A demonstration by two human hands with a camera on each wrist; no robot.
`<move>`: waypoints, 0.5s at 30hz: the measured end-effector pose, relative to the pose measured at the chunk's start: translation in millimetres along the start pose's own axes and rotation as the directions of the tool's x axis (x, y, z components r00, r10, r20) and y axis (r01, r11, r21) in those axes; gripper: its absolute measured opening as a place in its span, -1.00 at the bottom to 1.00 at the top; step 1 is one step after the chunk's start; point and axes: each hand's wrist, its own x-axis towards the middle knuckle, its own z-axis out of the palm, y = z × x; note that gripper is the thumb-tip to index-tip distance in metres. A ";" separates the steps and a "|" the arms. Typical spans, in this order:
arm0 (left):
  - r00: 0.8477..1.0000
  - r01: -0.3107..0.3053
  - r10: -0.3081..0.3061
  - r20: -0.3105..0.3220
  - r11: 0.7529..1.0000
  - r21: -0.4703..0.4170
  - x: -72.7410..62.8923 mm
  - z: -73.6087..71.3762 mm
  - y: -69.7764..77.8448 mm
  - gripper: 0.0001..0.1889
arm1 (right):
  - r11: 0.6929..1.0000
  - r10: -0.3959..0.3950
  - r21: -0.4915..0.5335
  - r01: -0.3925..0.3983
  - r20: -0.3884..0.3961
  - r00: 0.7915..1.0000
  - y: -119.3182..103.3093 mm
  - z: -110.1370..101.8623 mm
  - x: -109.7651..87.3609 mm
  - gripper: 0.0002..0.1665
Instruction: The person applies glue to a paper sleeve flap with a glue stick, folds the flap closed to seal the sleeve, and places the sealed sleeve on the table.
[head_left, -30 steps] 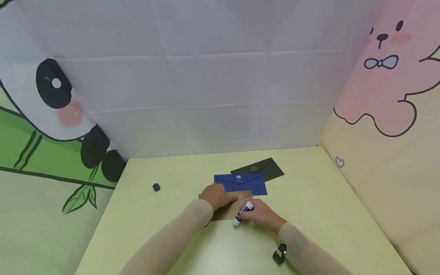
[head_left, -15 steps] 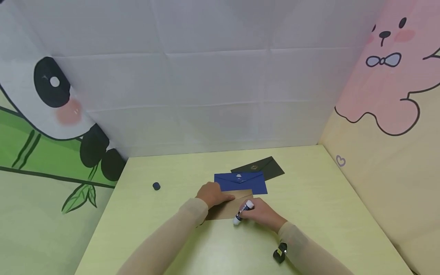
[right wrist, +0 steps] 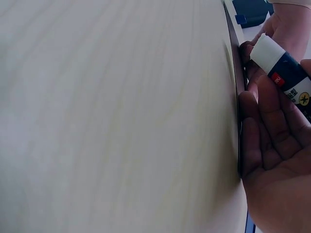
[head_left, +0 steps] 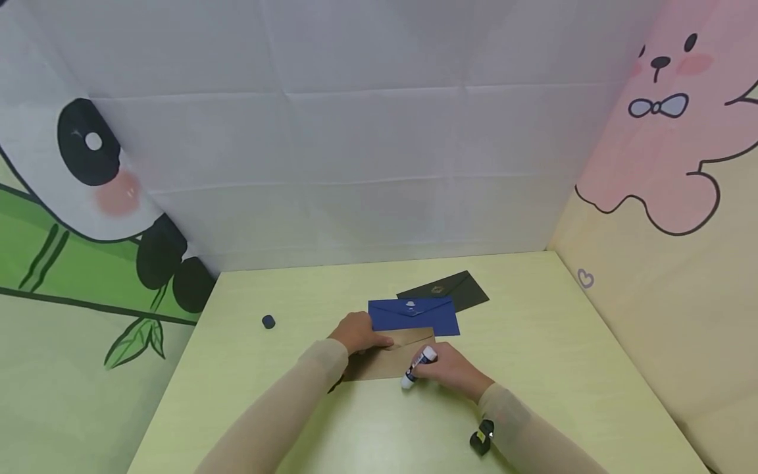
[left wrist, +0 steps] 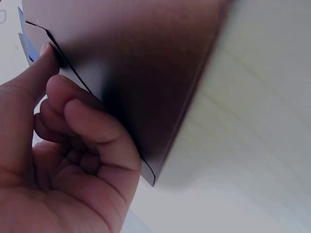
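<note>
My left hand (head_left: 356, 332) holds the left end of a brown paper envelope (head_left: 385, 365). Its thumb lies along the flap; in the left wrist view the thumb (left wrist: 46, 58) touches near the flap's edge while the other fingers (left wrist: 99, 128) are curled against the envelope (left wrist: 141, 63). The grip beneath is partly hidden. At the envelope's right end my right hand (head_left: 454, 372) grips a glue stick (head_left: 419, 367) tilted over the near corner. The glue stick (right wrist: 286, 70) shows its white end in the right wrist view, with several fingers beside the envelope's edge.
Just behind lies a blue envelope (head_left: 429, 319), partly covering a dark grey envelope (head_left: 470, 293). A small dark cap (head_left: 269, 322) sits on the left of the pale table (head_left: 237, 395). A white cloth backdrop (head_left: 367, 164) hangs behind, with printed side walls.
My left hand slides leftward along the envelope, its thumb drawing back so that more of the brown paper shows. My right hand and the glue stick stay nearly still.
</note>
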 end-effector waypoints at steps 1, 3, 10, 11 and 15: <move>1.000 -0.002 0.002 0.001 1.000 0.003 0.9 0.0 -1.6 -0.41 | 1.000 -0.001 0.001 0.001 0.001 1.000 0.1 -0.2 0.1 -0.79; 1.000 -0.009 0.009 0.003 1.000 0.006 3.4 0.2 -5.0 -0.41 | 1.000 -0.004 0.003 0.004 0.005 1.000 -0.1 -0.7 0.3 -0.79; 0.997 -0.070 0.069 0.031 0.997 0.020 18.7 2.5 -22.6 -0.41 | 1.000 -0.011 -0.006 0.011 0.008 1.000 -0.9 -0.7 1.1 -0.80; 0.997 -0.070 0.070 0.035 0.997 0.016 18.3 1.8 -22.6 -0.41 | 1.000 -0.010 -0.007 0.010 0.008 1.000 -0.8 -0.6 1.1 -0.80; 0.998 -0.058 0.059 0.038 0.998 -0.028 13.4 -1.7 -21.0 -0.42 | 1.000 -0.009 -0.012 0.009 0.003 1.000 0.0 -0.5 0.9 -0.80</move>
